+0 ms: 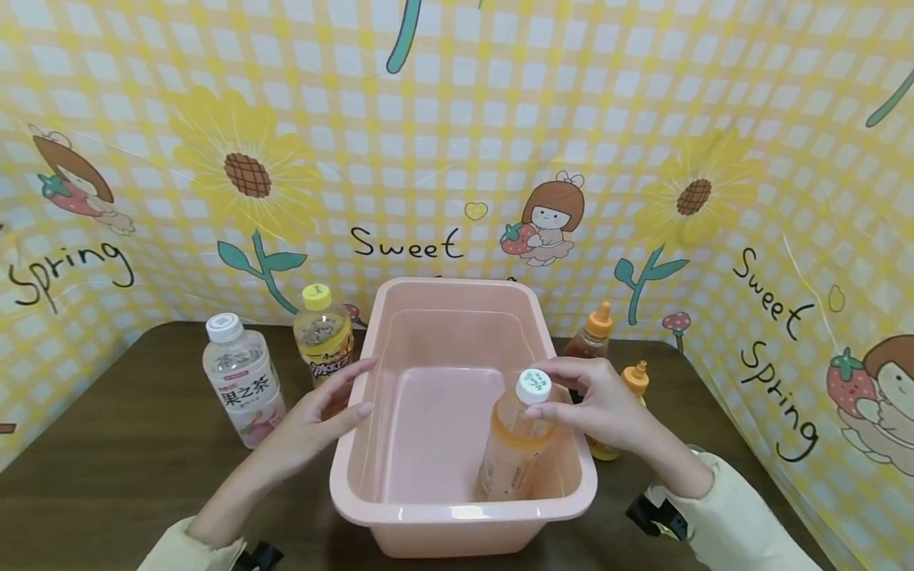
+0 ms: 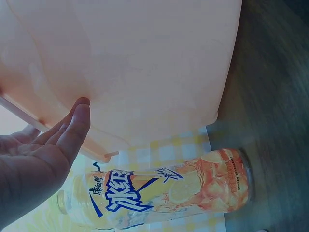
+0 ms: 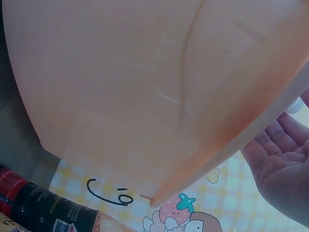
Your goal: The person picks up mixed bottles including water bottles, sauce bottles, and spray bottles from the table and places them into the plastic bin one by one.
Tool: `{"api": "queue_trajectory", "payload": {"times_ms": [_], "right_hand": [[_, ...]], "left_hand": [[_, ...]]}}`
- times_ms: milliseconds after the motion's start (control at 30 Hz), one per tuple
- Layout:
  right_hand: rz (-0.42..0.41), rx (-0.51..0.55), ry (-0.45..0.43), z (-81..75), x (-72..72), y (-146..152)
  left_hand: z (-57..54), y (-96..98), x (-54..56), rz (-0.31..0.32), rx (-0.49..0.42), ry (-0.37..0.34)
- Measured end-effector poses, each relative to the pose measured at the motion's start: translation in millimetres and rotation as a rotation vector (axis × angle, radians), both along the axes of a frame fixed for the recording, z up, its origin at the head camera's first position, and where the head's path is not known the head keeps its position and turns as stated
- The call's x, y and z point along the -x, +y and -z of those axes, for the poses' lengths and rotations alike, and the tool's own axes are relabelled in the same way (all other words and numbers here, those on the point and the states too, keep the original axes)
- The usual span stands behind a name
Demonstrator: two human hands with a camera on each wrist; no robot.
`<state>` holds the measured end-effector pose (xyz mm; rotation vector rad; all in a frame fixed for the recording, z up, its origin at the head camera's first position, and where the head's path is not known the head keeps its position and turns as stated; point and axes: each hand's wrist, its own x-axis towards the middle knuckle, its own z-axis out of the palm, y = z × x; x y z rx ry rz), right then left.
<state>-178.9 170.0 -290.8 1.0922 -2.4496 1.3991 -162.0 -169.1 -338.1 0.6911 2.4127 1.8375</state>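
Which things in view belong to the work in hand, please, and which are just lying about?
In use, it seems:
pink tub
white-capped bottle inside it
left hand
right hand

Just standing by, apparently:
pink-labelled bottle
yellow-capped bottle
rear orange-topped bottle
front orange-topped bottle

Bottle [image 1: 516,456] perhaps on tub floor [image 1: 432,432]

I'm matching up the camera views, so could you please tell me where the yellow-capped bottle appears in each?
Head: the yellow-capped bottle stands left of centre, just left of the pink tub.
Left wrist: the bottle appears sideways along the bottom.
Right wrist: not in it.
Shared landmark: the pink tub.
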Motion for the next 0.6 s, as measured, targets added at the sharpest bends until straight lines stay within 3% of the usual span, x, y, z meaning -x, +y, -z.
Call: {"api": "queue_trajectory", "payload": {"times_ms": [333, 600], "right_hand": [[-0.04, -0.054, 0.139, -1.5, -1.4, 1.0], [-0.037, -0.083, 0.159, -2.8, -4.6, 4.5]], "left_hand": [[0.9, -0.3, 0.2, 0.007, -0.01, 0.011], [1.1, -0.4, 1.2, 0.022, -0.018, 0.019]]}}
